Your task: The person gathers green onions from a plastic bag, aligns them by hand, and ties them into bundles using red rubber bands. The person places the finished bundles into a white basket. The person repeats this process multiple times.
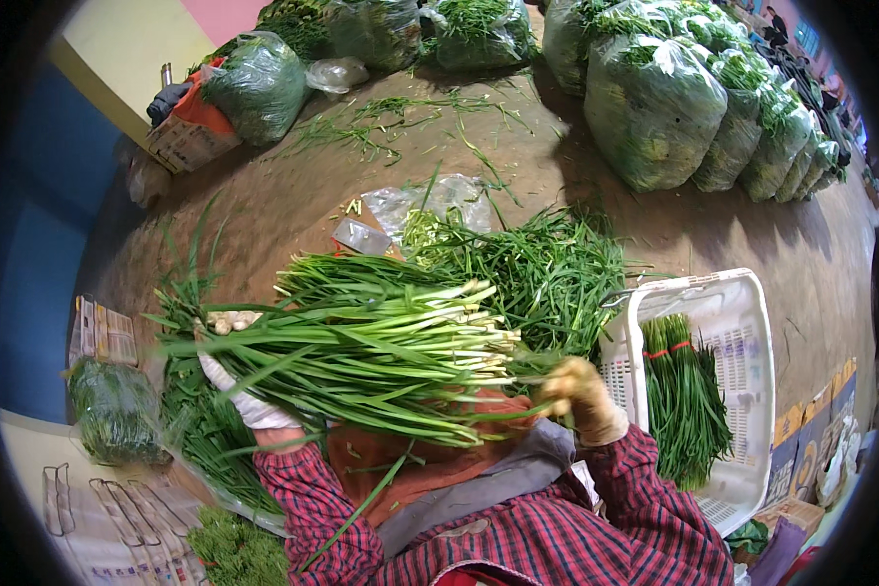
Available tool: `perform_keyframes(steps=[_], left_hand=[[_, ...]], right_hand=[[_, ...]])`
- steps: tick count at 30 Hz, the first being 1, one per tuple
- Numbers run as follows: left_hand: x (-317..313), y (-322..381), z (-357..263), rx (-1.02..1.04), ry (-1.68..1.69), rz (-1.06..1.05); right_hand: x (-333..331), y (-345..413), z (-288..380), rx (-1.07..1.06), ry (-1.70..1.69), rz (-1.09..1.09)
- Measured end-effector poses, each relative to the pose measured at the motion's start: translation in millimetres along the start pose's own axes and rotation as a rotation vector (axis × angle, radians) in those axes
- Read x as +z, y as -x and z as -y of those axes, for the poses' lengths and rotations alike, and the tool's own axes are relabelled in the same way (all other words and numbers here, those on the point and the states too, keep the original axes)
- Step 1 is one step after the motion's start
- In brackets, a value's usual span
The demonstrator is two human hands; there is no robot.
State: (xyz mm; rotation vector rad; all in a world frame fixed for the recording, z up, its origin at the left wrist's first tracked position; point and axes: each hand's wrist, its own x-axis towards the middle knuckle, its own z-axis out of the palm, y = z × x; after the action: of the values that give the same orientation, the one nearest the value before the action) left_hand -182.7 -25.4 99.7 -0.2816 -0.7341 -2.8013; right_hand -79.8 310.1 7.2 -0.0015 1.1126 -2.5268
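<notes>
A large loose bunch of garlic chives [381,351] lies across my lap, its pale cut ends to the right and its leaves to the left. My left hand [233,322], in a whitish glove, curls around the leafy end, partly hidden by leaves. Beyond the pale ends is my right hand [577,395], in a stained glove and blurred. Its fingers are closed on a thin green leaf that trails from the bunch. Beneath the bunch an orange-brown cloth [410,469] covers my lap.
To the right stands a white plastic crate [754,351] holding chive bundles [685,403] tied with red bands. A heap of loose leaves [557,271] lies ahead, near a plastic sheet [461,198]. Filled plastic bags [652,110] line the far floor. Wire racks [124,513] lie at lower left.
</notes>
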Motion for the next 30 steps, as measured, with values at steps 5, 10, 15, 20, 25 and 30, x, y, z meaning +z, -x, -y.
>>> perform_keyframes(steps=[5,10,15,20,25,30], left_hand=[[-10,1,-8,0.063,0.169,0.025],[0,-3,4,0.065,0.000,0.376],[8,-1,-3,0.092,-0.012,0.382],[-2,-7,-23,0.125,0.036,0.612],[3,-18,-7,0.053,0.081,0.803],[24,1,1,-0.051,-0.229,0.301]], right_hand=[[-21,-2,15,-0.095,0.241,-0.468],[40,-42,31,-0.558,0.978,-0.273],[48,-76,7,-0.702,1.315,-0.107],[-17,-67,-17,-0.251,0.968,-0.466],[-20,-56,-16,0.102,0.198,0.015],[13,-71,-15,-0.241,0.482,-0.065]])
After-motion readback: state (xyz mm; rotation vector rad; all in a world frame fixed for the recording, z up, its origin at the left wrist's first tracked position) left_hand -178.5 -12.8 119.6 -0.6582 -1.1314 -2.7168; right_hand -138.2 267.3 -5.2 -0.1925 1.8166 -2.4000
